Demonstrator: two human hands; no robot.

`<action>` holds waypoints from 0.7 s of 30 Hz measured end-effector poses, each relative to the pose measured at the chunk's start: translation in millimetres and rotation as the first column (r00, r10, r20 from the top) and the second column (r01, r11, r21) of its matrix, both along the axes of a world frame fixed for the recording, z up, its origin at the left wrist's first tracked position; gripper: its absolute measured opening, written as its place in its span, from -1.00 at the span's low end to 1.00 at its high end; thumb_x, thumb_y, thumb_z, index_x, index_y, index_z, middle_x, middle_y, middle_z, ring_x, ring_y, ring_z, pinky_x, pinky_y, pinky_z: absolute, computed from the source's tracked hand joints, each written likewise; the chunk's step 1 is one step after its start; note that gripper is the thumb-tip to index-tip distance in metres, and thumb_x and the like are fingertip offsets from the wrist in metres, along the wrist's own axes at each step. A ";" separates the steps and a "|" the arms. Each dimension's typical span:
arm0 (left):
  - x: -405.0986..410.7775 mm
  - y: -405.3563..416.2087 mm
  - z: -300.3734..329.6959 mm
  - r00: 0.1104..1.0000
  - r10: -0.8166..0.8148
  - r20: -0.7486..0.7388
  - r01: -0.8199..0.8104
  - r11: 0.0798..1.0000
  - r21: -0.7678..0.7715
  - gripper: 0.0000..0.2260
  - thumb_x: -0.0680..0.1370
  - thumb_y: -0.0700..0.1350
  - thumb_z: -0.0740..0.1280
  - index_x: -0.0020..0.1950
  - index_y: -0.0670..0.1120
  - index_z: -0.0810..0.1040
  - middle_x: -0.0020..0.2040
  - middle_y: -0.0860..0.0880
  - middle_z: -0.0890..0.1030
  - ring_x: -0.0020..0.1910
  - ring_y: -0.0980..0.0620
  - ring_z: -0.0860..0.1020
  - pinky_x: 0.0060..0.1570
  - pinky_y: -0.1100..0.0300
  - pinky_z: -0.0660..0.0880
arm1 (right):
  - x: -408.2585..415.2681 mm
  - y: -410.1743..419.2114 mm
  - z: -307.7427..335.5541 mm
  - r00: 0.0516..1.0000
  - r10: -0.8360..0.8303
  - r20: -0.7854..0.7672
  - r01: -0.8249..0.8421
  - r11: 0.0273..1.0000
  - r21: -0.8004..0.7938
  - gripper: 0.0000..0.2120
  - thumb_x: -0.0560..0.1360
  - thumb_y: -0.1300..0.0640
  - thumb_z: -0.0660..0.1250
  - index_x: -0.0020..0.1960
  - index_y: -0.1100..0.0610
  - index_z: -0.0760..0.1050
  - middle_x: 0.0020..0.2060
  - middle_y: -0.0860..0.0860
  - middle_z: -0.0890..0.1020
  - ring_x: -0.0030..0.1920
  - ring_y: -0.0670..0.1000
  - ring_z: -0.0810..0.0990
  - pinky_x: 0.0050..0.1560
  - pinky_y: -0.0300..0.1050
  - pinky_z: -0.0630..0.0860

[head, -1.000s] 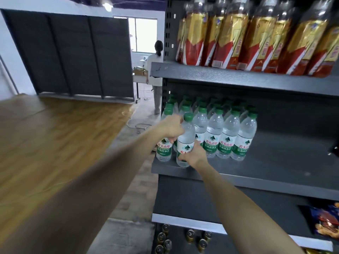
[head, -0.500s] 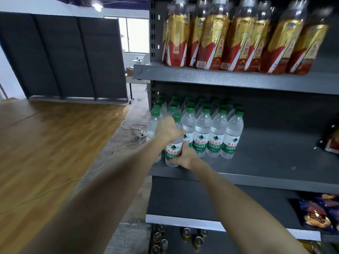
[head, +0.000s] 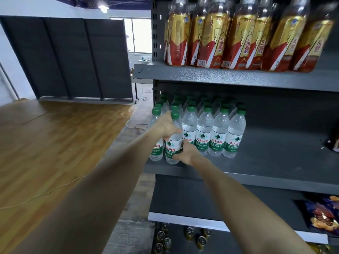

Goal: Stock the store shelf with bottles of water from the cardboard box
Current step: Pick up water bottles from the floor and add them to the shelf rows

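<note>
Grey steel shelf [head: 275, 167] carried the water stock at its left end. Versus the frame half a second before: both hands kept the same hold on the same bottle; only the view had shifted, the shelf sitting larger in frame.

Left hand [head: 166, 126] gripped the front water bottle [head: 172, 143] at its shoulder, fingers curled round the far side, just under the green cap [head: 175, 115]. Bottle stood upright, long axis vertical, cap up, label facing the camera, base on the shelf near the front edge at the left corner. A neighbouring bottle [head: 156, 142] touched it on the left.

Right hand [head: 186, 153] held the lower body from the right, thumb up against the label, fingers wrapped low. Bottle lay between the two hands. Remaining water bottles [head: 218, 132] stood in rows to the right and behind. Gold-red drink bottles [head: 238, 33] stood on the tier above.
</note>
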State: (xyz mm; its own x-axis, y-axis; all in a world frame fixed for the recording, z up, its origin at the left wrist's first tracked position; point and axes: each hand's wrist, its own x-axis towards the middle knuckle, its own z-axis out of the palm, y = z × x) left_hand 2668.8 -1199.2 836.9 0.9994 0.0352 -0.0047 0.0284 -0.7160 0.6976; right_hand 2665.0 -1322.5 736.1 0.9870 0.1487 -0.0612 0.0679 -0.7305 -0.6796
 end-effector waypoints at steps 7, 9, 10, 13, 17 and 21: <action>-5.7 -13.4 -16.5 0.969 0.144 0.200 -0.159 0.985 0.063 -0.39 0.48 -0.25 0.46 0.35 -0.03 0.15 0.11 -0.20 0.59 -0.24 -0.14 0.62 -0.24 -0.10 0.63 | 0.4 -0.3 3.9 1.000 -0.006 0.027 0.007 0.999 -0.034 -0.47 0.42 0.13 0.49 0.27 0.19 0.32 0.04 0.07 0.52 0.00 0.07 0.47 -0.01 -0.10 0.40; -4.2 -14.8 -19.5 0.971 0.132 0.198 -0.147 0.987 0.061 -0.37 0.48 -0.24 0.45 0.39 -0.05 0.13 0.06 -0.19 0.59 -0.23 -0.13 0.61 -0.23 -0.10 0.63 | -0.8 -0.9 4.2 1.000 -0.008 0.024 0.009 1.000 -0.028 -0.48 0.43 0.14 0.48 0.27 0.19 0.31 0.00 0.04 0.49 -0.01 0.06 0.47 -0.03 -0.11 0.39; -3.6 -14.5 -19.7 0.974 0.123 0.192 -0.135 0.989 0.055 -0.35 0.48 -0.24 0.46 0.40 -0.06 0.13 0.04 -0.19 0.58 -0.23 -0.13 0.61 -0.24 -0.10 0.63 | -1.3 -1.1 4.7 1.000 -0.008 0.023 0.008 0.999 -0.031 -0.49 0.43 0.14 0.48 0.27 0.19 0.31 -0.01 0.04 0.49 -0.01 0.07 0.47 -0.03 -0.10 0.40; -3.6 -11.2 -21.9 0.977 0.092 0.193 -0.099 0.995 0.026 -0.36 0.48 -0.21 0.48 0.38 -0.08 0.13 -0.04 -0.16 0.54 -0.23 -0.13 0.60 -0.23 -0.08 0.63 | -3.0 -1.1 5.5 1.000 -0.016 0.023 0.017 0.999 -0.051 -0.48 0.43 0.13 0.48 0.27 0.19 0.30 0.00 0.05 0.50 0.00 0.08 0.50 -0.05 -0.08 0.43; -5.1 -9.4 -23.0 0.971 0.080 0.225 -0.086 0.996 0.017 -0.45 0.51 -0.18 0.46 0.33 -0.14 0.17 -0.14 -0.12 0.54 -0.27 -0.07 0.55 -0.30 0.03 0.53 | -6.1 1.3 7.1 0.999 -0.014 0.029 0.016 0.997 -0.070 -0.50 0.44 0.11 0.47 0.25 0.18 0.30 0.00 0.06 0.51 0.00 0.08 0.50 -0.06 -0.08 0.42; -11.7 -9.4 -27.5 0.966 0.074 0.248 -0.086 0.996 0.036 -0.50 0.53 -0.22 0.41 0.36 -0.21 0.24 -0.16 -0.12 0.50 -0.25 -0.05 0.51 -0.32 0.08 0.47 | -9.9 0.6 7.5 0.999 -0.018 0.036 0.022 0.993 -0.114 -0.56 0.46 0.11 0.46 0.20 0.19 0.33 -0.04 0.05 0.48 -0.04 0.07 0.46 -0.08 -0.09 0.37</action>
State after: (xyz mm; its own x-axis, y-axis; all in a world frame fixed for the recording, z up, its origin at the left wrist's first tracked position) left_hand 2657.1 -1208.7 809.4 0.9635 0.1094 0.2443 -0.0813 -0.7501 0.6563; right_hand 2655.1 -1321.8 743.6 0.9915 0.1228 -0.0421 0.0746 -0.8045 -0.5893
